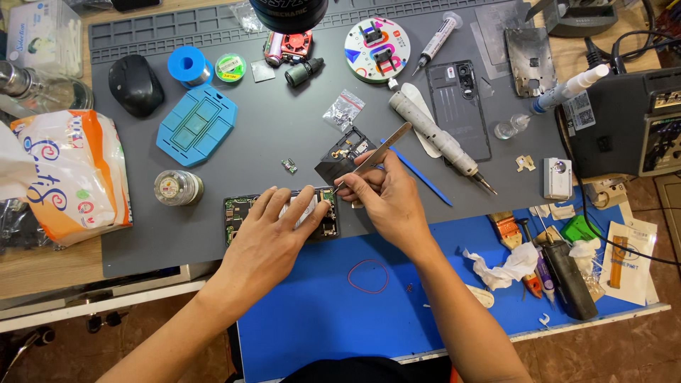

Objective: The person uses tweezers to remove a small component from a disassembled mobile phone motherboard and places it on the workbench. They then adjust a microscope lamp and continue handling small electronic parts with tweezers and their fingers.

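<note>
Bare forearms, ringless hands (319, 220)

Single head-worn view, looking steeply down from above, fairly near, over the grey work mat (284, 135)

Tweezers (376, 154) over opened phone (284, 213)

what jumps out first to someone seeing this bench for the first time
At the centre, two bare hands meet over an opened phone on the grey mat: the left hand presses it flat while the right hand pinches metal tweezers above it. To the left, a bright blue moulded tray stands out, and a red rubber band lies on the blue mat nearest the person.
</note>
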